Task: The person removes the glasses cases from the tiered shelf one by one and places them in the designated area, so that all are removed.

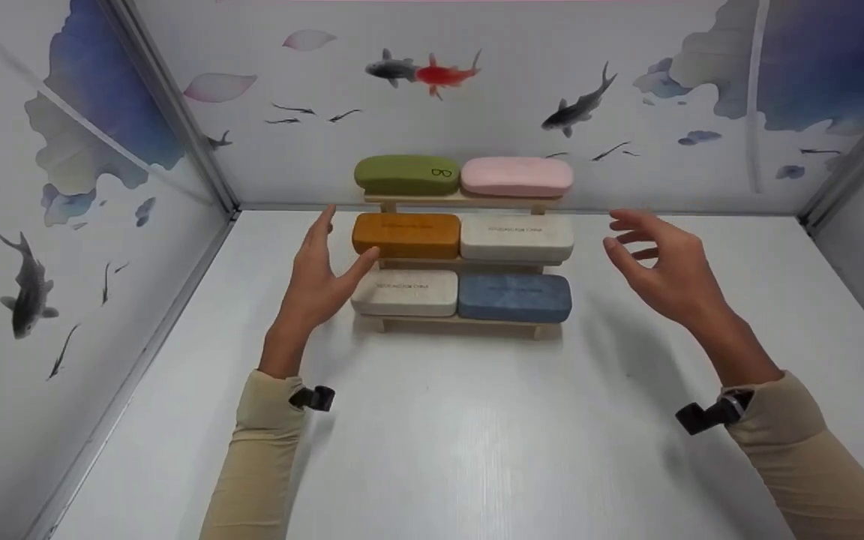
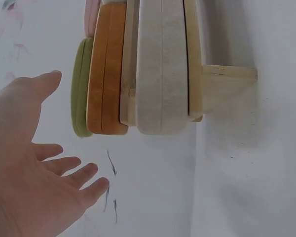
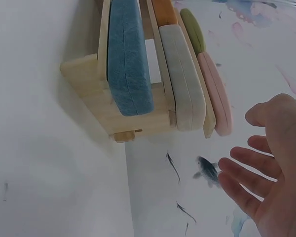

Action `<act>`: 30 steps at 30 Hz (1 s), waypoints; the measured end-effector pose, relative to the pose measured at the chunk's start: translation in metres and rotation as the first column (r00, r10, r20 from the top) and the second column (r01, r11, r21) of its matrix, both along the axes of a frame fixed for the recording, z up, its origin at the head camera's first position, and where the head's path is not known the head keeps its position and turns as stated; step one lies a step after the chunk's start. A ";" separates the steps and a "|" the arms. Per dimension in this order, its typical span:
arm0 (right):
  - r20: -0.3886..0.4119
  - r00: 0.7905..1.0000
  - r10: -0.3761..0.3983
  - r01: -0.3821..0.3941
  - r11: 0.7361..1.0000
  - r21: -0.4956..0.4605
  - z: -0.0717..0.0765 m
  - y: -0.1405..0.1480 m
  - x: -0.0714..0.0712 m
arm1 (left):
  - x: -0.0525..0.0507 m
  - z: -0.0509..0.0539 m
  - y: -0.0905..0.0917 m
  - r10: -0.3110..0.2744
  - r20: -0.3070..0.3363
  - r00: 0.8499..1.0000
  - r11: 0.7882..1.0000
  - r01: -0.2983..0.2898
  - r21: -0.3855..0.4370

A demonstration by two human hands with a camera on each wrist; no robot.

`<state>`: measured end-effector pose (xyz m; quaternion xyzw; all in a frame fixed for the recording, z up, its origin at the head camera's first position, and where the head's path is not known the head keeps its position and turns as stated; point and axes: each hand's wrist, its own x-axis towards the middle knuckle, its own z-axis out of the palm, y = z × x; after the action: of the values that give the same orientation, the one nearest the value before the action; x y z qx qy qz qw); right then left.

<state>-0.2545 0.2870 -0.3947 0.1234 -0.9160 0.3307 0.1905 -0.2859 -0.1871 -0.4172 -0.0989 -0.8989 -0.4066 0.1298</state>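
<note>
Soft shadows and pale glare mark the white table (image 1: 477, 442).

My three views
Head: down, toward the surface's (image 1: 447, 435) far edge. Wrists: close, from opposite sides, sharing the orange case (image 2: 106, 69).

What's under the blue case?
Wooden bottom shelf; its front edge shows. The blue case hides the surface beneath it and its own underside.
</note>
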 end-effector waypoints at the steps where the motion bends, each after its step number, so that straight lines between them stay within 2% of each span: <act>1: 0.003 1.000 0.006 -0.006 1.000 -0.007 -0.002 -0.001 0.000 | 0.000 -0.004 -0.003 -0.008 0.029 1.000 1.000 0.007 0.027; 6: 0.032 0.999 0.024 -0.022 0.999 -0.041 -0.016 -0.006 0.002 | 0.001 -0.023 -0.014 -0.064 0.132 0.989 0.990 0.047 0.132; 15: 0.086 0.994 0.068 -0.060 0.994 -0.088 -0.042 -0.014 0.003 | 0.000 -0.048 -0.021 -0.173 0.246 0.954 0.972 0.126 0.197; 21: 0.140 0.984 0.114 -0.098 0.988 -0.120 -0.057 -0.018 0.005 | 0.002 -0.061 -0.022 -0.250 0.265 0.931 0.957 0.197 0.212; 30: 0.239 0.955 0.177 -0.133 0.973 -0.189 -0.075 -0.021 0.009 | 0.005 -0.068 -0.019 -0.273 0.256 0.927 0.948 0.213 0.237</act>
<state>-0.2458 0.2657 -0.4696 0.1349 -0.8886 0.4350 0.0551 -0.2811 -0.2065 -0.4852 -0.1364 -0.8420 -0.5201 -0.0436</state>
